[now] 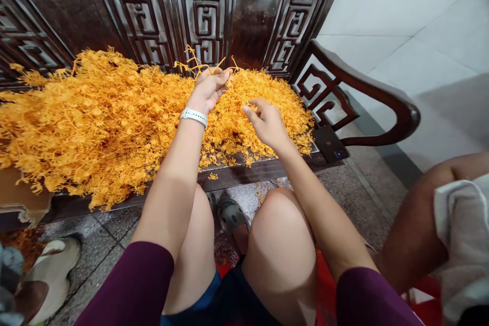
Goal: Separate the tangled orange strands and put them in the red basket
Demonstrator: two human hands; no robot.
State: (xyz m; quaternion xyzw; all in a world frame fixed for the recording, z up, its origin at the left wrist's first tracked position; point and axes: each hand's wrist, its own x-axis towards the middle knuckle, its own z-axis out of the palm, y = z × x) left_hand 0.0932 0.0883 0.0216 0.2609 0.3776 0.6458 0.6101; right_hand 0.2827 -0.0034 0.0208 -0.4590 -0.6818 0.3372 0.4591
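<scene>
A large heap of orange plastic pieces [126, 117], like small spidery flowers on thin stems, covers the dark wooden bench. Above it, my left hand [209, 90], with a pale watch strap [194, 117] at the wrist, pinches a bare orange branched stem [193, 63] whose thin arms stick up past the fingers. My right hand [268, 125] is just to the right and lower, over the right part of the heap. Its thumb and fingers are drawn together near an orange strand; what lies between them is too small to make out.
The carved bench back [204, 5] rises behind the heap, and a curved armrest [382, 97] bounds the right. A dark phone [330, 143] lies by the armrest. Torn cardboard [23, 196] is at the left. Other people's legs show at both sides, one in a beige shoe [55, 275].
</scene>
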